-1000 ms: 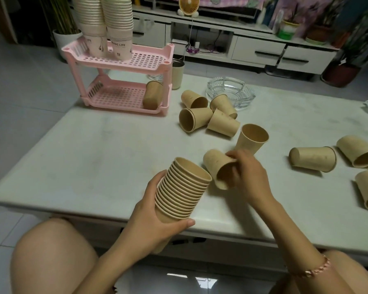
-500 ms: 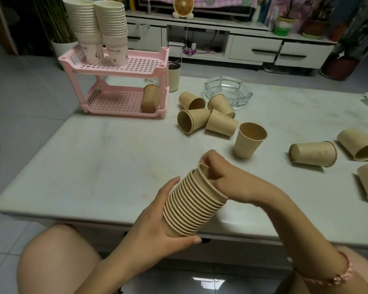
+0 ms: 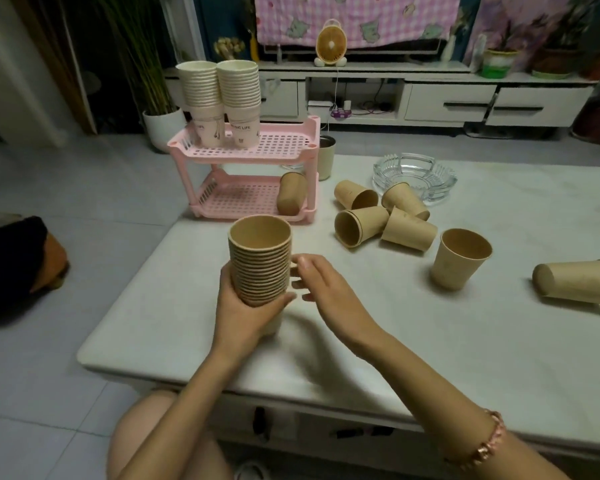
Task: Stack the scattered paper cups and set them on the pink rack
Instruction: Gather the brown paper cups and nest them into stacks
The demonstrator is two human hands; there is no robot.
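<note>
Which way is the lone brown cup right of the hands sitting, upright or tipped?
Upright: the lone brown cup stands on its base, open mouth up, on the table.

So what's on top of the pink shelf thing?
Two tall stacks of white paper cups stand side by side on the pink rack's top shelf. What's inside the stacks is hidden.

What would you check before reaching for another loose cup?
1. Stack of brown cups held firmly in the left hand: ok.
2. Stack upright, top cup seated level: ok.
3. Right hand free, fingers open beside the stack: ok.
4. Nearest loose cup, the upright one, unobstructed: ok.
5. Room on the pink rack beside the two white stacks: ok.
6. Every loose cup in view: not ok, the cup lying at the right edge is cut off.
</note>
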